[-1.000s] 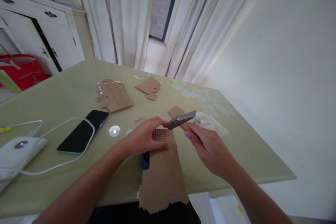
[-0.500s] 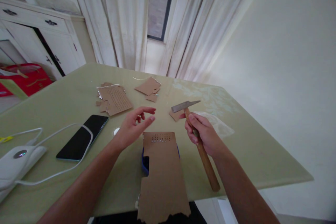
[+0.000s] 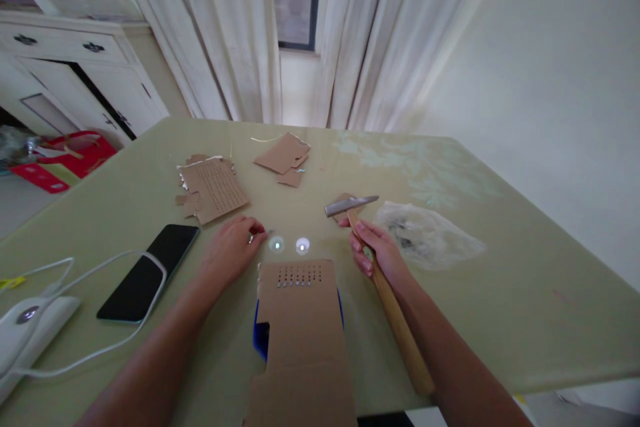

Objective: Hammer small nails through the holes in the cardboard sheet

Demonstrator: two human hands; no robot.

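Observation:
My right hand point(image 3: 376, 250) is wrapped around the wooden handle of a hammer point(image 3: 387, 300). Its metal head points up and away, over a small cardboard piece point(image 3: 344, 205). Low on the table, my left hand point(image 3: 235, 240) pinches a tiny thin metal piece that looks like a nail point(image 3: 271, 232). Between the hands, nearer to me, a cardboard strip point(image 3: 305, 333) lies over a blue object point(image 3: 260, 332) that is mostly hidden. Rows of small holes cross the strip's far end, with several silvery heads in the nearest row.
Torn cardboard pieces point(image 3: 215, 190) point(image 3: 284, 155) lie farther back. A phone point(image 3: 150, 273), a white cable point(image 3: 100, 260) and a white device point(image 3: 35, 327) are at left. Right of the hammer sits a clear plastic bag point(image 3: 430, 233). Two pale round spots point(image 3: 303, 245) show beyond the strip.
My left hand has lowered to the table, its fingers going from spread to a pinch. The hammer stays in my right hand. The view has shifted, showing more of the plastic bag.

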